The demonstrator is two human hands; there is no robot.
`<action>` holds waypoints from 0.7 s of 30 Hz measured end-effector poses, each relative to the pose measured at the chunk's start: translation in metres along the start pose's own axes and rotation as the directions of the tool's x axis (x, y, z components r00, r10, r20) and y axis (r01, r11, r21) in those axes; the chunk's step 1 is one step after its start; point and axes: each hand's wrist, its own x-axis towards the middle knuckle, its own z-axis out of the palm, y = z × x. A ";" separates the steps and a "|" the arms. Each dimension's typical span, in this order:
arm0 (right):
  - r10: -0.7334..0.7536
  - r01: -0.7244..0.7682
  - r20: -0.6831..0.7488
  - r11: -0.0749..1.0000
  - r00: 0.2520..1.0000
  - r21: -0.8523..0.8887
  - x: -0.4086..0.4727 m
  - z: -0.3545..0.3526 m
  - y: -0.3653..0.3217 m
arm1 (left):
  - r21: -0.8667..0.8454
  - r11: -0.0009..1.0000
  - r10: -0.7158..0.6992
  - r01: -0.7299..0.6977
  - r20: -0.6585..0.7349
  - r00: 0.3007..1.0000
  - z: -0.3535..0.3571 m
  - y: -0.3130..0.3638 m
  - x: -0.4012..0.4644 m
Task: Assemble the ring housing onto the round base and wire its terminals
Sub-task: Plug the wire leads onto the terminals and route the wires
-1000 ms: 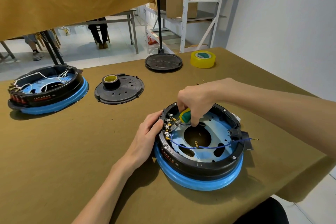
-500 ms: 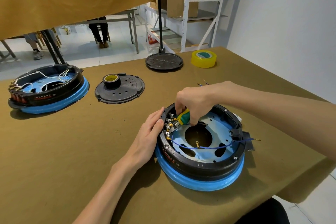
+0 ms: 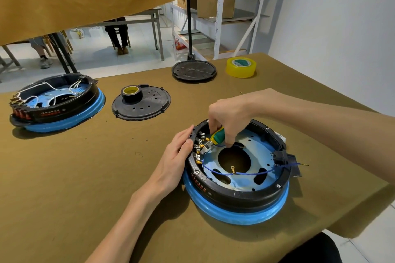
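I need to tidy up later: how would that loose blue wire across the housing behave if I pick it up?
Probably floppy: the blue wire sags in a curve across the housing. Likely very light, being thin. Its free end pokes past the rim, so it may snag or dangle; the other end seems to sit at the terminals.

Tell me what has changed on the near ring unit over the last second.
Very little. The right hand still grips the green-handled tool with its tip at the terminals, shifting only slightly. The left hand has flattened a little more against the outside of the black ring. The blue wire still lies across the inside, and nothing was picked up or let go.
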 end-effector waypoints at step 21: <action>0.073 -0.056 0.086 0.981 0.994 -0.186 0.010 -0.015 -0.007 | -0.012 0.999 0.030 -0.030 -0.015 0.999 -0.001 -0.002 0.001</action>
